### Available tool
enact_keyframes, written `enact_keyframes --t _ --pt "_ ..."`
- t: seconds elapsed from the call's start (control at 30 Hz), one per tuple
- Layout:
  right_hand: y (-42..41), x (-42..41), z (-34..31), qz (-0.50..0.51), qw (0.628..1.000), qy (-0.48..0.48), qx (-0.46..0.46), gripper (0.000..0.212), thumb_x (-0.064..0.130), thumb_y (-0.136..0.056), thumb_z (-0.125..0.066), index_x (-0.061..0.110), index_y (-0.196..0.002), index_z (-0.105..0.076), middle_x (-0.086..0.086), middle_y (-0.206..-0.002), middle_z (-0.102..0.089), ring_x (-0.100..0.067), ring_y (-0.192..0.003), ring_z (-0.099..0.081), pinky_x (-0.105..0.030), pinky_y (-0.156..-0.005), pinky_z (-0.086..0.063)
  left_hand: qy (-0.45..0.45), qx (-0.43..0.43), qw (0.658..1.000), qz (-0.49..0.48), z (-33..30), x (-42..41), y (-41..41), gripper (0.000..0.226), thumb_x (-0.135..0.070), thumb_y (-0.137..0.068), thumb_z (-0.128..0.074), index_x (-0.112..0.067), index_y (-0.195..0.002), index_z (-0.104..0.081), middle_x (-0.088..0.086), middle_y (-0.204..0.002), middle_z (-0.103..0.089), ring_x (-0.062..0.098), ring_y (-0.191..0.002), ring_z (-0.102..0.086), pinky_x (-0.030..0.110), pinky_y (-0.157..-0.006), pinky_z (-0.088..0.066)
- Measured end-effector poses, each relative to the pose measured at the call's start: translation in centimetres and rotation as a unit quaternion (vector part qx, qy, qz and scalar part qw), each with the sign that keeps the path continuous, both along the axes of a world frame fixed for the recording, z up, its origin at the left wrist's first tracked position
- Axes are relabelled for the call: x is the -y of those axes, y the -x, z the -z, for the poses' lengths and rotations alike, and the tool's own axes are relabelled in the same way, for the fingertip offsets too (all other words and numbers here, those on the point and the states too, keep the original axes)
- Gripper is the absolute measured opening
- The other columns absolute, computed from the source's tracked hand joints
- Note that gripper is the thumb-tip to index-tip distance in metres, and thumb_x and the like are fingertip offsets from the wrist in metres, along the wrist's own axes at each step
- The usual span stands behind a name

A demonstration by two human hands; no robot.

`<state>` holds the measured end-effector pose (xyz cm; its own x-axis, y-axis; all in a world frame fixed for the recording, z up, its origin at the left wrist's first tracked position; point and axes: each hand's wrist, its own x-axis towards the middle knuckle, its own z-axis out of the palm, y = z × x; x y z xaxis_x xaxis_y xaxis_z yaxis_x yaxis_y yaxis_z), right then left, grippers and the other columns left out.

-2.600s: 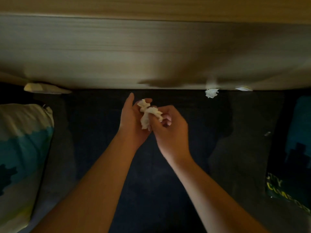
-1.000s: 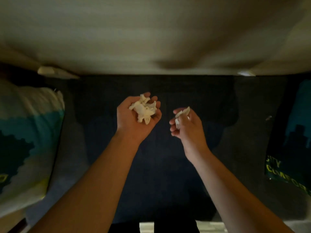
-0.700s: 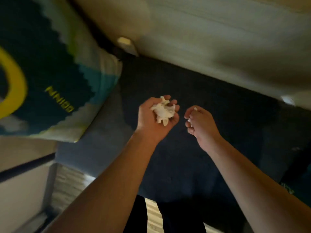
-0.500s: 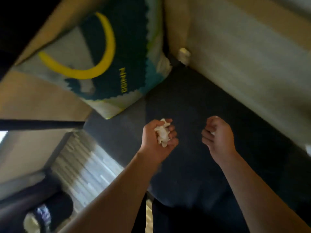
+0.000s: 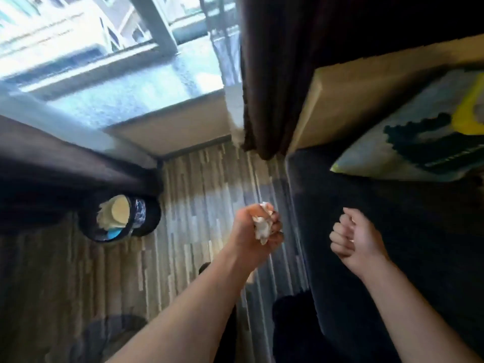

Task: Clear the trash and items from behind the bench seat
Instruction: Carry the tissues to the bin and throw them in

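Carrying stage, head view: left hand [image 5: 258, 233] is fisted around a crumpled white tissue wad [image 5: 262, 226], held over the striped wood-look floor [image 5: 199, 205]. Right hand [image 5: 355, 238] is curled closed over the dark blue bench seat cushion [image 5: 419, 231]; whether it holds a scrap cannot be told. Round black waste bin [image 5: 119, 218], already holding paper, stands on the floor well left of the wad. Judgement: trash collected, drop into bin still pending. Gap behind the seat is out of frame, so leftovers unknown.
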<state>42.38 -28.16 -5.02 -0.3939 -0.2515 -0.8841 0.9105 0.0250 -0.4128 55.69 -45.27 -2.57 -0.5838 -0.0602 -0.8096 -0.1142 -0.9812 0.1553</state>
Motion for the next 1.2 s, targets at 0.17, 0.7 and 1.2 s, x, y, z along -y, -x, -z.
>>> enact_keyframes --t 0.17,0.7,1.2 --pt "-9.0 15.2 -11.7 -0.203 0.969 0.082 -0.114 0.047 0.029 -0.097 -0.049 0.025 -0.058 -0.024 0.004 -0.051 -0.018 -0.009 -0.035 -0.016 -0.016 -0.034 -0.013 0.088 -0.072 0.992 -0.045 -11.9 11.3 -8.7 0.015 0.000 -0.064 -0.051 -0.012 -0.074 -0.055 0.005 -0.065 -0.040 0.017 -0.052 -0.036 0.024 -0.049 -0.024" --pt "-22.8 43.8 -66.1 -0.463 0.656 0.402 -0.439 0.051 0.026 -0.101 -0.049 0.023 -0.054 -0.031 0.005 -0.052 -0.021 -0.012 -0.042 -0.016 -0.017 -0.039 -0.015 0.537 -0.203 0.809 -0.128 -60.3 32.0 -32.8 0.023 -0.029 -0.084 -0.070 -0.011 -0.083 -0.056 0.006 -0.067 -0.040 0.017 -0.056 -0.039 0.030 -0.051 -0.029" --pt "-33.6 54.9 -78.6 -0.501 0.422 0.619 -0.432 0.048 0.034 -0.093 -0.056 0.019 -0.054 -0.032 0.001 -0.053 -0.024 -0.013 -0.042 -0.020 -0.019 -0.038 -0.020 0.714 -0.102 0.643 -0.259 -75.8 36.9 -41.9 0.013 -0.020 -0.082 -0.066 -0.010 -0.085 -0.058 0.006 -0.072 -0.047 0.016 -0.059 -0.044 0.030 -0.054 -0.031"
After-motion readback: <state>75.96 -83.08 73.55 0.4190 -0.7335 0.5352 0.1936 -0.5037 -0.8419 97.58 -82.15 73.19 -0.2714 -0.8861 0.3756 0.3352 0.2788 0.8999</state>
